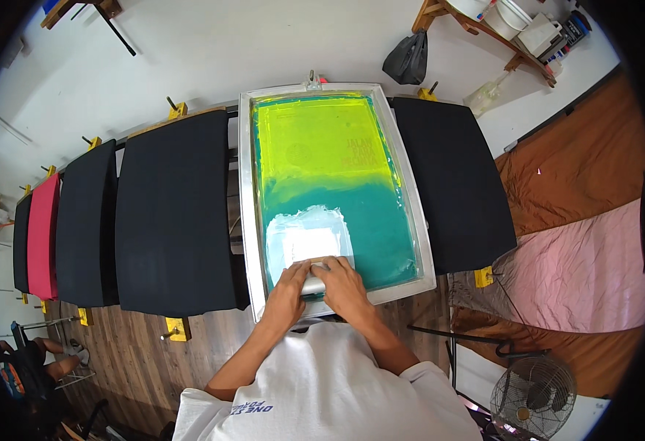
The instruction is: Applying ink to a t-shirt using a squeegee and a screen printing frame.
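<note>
A silver-framed printing screen lies in front of me. Its mesh is yellow-green at the far half and teal at the near half. At the near end, my left hand and my right hand sit side by side, fingers curled over a squeegee with a silvery body. Both thumbs meet close together at its middle, and the hands hide much of it. Just beyond the fingertips a patch of white ink spreads over the teal mesh.
Black cloth-covered boards flank the screen at left and right; a pink one stands farther left. Yellow clamps hold the rail. A fan stands at lower right, and a seated person is at lower left.
</note>
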Demonstrator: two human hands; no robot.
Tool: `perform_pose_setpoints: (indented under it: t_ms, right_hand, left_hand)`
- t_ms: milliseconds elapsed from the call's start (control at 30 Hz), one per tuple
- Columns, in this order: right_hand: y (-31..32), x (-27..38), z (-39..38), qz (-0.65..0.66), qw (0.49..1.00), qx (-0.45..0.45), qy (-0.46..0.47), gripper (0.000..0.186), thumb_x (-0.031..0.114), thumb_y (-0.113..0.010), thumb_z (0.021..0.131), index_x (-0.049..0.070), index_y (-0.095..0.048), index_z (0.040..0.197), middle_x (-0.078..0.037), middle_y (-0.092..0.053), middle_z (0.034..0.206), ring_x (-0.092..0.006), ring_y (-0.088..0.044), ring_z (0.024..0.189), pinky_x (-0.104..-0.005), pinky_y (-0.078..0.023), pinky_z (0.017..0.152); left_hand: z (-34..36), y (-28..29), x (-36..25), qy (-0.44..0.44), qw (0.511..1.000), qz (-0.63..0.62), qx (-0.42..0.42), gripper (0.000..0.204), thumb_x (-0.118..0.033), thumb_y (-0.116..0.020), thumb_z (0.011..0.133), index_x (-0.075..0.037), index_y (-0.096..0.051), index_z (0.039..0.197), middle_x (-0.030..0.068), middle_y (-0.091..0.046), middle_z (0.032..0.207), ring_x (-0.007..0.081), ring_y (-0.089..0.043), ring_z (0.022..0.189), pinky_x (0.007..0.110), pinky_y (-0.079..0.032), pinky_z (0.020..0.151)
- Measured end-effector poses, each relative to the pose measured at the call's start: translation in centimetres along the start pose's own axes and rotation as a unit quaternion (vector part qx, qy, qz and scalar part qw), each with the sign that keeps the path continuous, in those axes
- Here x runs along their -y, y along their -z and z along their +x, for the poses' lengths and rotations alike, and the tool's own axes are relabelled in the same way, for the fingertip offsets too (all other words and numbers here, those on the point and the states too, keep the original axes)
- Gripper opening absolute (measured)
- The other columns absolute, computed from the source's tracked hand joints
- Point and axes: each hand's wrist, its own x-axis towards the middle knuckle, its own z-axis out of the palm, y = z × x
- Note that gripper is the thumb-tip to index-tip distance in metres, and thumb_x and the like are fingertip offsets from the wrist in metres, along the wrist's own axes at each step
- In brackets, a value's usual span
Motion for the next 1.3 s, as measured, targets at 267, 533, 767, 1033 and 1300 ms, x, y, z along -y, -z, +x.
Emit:
perform_pose_setpoints:
  t_ms: [267,533,767,1033,1300]
  right_hand:
    - [-0.4,0.3,-0.7,0.006,1.0,-0.006,0.008,0.041,-0.005,-0.055,0.081,0.003,-0.065,0.12,-0.022,-0.056,0.122,-0.0386,-0.053,0.118,-0.0458,-0.055,0.085]
    - [-0.4,0.7,-1.6,-0.022,0.999,-0.033,0.009,0.044,-0.007,-0.056,0.078,0.003,-0.066,0.119,-0.021,-0.057,0.121,-0.0376,-0.053,0.118,-0.044,-0.053,0.088]
    - [0.4,1.0,-1.9,0.008,1.0,0.023,-0.015,0.047,-0.008,-0.061,0.072,0.003,-0.066,0.118,-0.021,-0.057,0.121,-0.037,-0.052,0.12,-0.0458,-0.052,0.089]
    - [-0.6,1.2,-2.8,-0.016,1.0,0.011,-0.016,0.046,-0.005,-0.064,0.073,0.004,-0.066,0.118,-0.019,-0.058,0.12,-0.0358,-0.052,0.121,-0.0479,-0.051,0.087]
    - [-0.4,1.0,-3.4,-0.024,1.0,0.009,-0.004,0.043,-0.002,-0.063,0.076,0.004,-0.067,0.118,-0.018,-0.059,0.118,-0.0341,-0.054,0.117,-0.0467,-0.051,0.084]
  left_hand:
    - [-0.8,-0.6,0.4,-0.004,1.0,0.011,-0.005,0.079,0.022,-0.051,0.063,0.005,-0.046,0.14,0.0263,-0.049,0.141,0.0418,-0.045,0.134,0.048,-0.031,0.118]
    - [-1.3,-0.7,0.2,-0.004,1.0,-0.006,-0.011,0.077,0.021,-0.051,0.064,0.006,-0.046,0.139,0.0266,-0.048,0.142,0.0426,-0.044,0.134,0.048,-0.031,0.118]
    - [-1.6,-0.5,-0.1,-0.019,0.999,-0.026,0.004,0.07,0.021,-0.051,0.066,0.008,-0.05,0.135,0.0279,-0.053,0.134,0.043,-0.049,0.129,0.052,-0.037,0.113]
    - [-2.1,-0.8,-0.1,-0.021,0.999,0.048,0.005,0.07,0.02,-0.053,0.067,0.007,-0.05,0.135,0.0278,-0.053,0.136,0.0436,-0.049,0.13,0.054,-0.037,0.112]
    - [-2.8,-0.8,-0.4,-0.016,0.999,0.036,0.024,0.072,0.017,-0.059,0.066,0.007,-0.049,0.136,0.0263,-0.053,0.136,0.0423,-0.049,0.13,0.054,-0.036,0.113]
